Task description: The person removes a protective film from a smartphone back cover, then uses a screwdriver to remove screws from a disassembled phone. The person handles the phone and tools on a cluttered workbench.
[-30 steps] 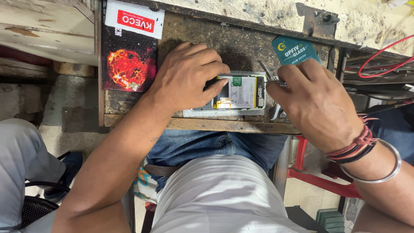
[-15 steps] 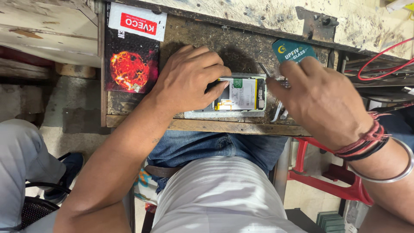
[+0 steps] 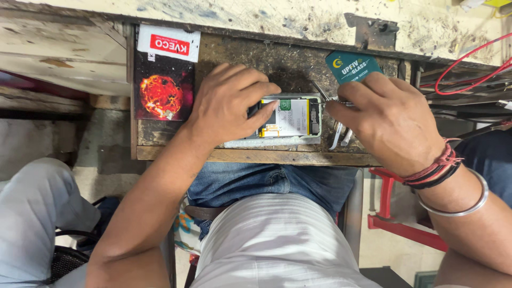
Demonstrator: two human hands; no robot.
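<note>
An opened phone (image 3: 290, 118), back cover off and its pale battery showing, lies on a worn wooden shelf (image 3: 277, 156). My left hand (image 3: 226, 104) presses down on the phone's left end, fingers curled over it and the forefinger along its top edge. My right hand (image 3: 392, 120) is at the phone's right end, pinching thin metal tweezers (image 3: 326, 96) whose tip touches the phone's right edge. A teal card (image 3: 352, 66) sticks up behind the right hand's fingers. Pale tweezer legs (image 3: 339, 137) show beneath that hand.
A dark packet with a red fiery ball picture (image 3: 162, 88) lies at the shelf's left end. A stained workbench top (image 3: 266, 18) with a metal bracket (image 3: 373, 32) runs behind. Red wires (image 3: 464, 64) hang at the right. My lap is below the shelf, and a red stool frame (image 3: 394, 224) stands to its right.
My right hand has edged slightly left, toward the phone's right end, with the card and tweezers. My left hand stays on the phone.
</note>
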